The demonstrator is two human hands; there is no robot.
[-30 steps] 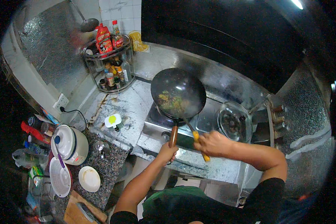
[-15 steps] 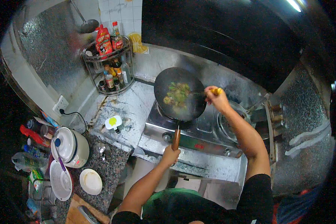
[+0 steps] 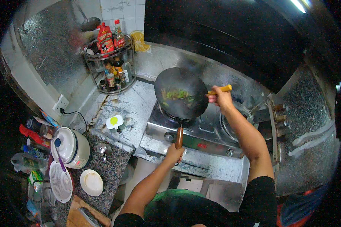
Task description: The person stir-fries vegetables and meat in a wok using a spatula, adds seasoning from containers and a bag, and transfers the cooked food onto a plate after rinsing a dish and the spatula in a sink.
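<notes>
Over the left part of the stove [image 3: 160, 131], the dark wok [image 3: 178, 78] holds chopped greenish food [image 3: 177, 94]; whether its base touches the stove you cannot tell. Its long axis runs from bowl to brown handle [image 3: 179, 137], the handle pointing toward you past the stove's front edge. Expect a stiff, fairly heavy vessel, weighted to the bowl end, its metal probably hot and slick; the brown handle is the place to grip. Your left hand [image 3: 174, 154], in front of the stove, is closed round that handle's near end. Your right hand [image 3: 221, 99], over the stove's rear middle, is curled round the yellow-handled utensil [image 3: 226, 88], whose working end is indistinct. Behind and left of the stove stands the bottle rack [image 3: 98, 56]; left and nearer you, the white cooker [image 3: 82, 151].
</notes>
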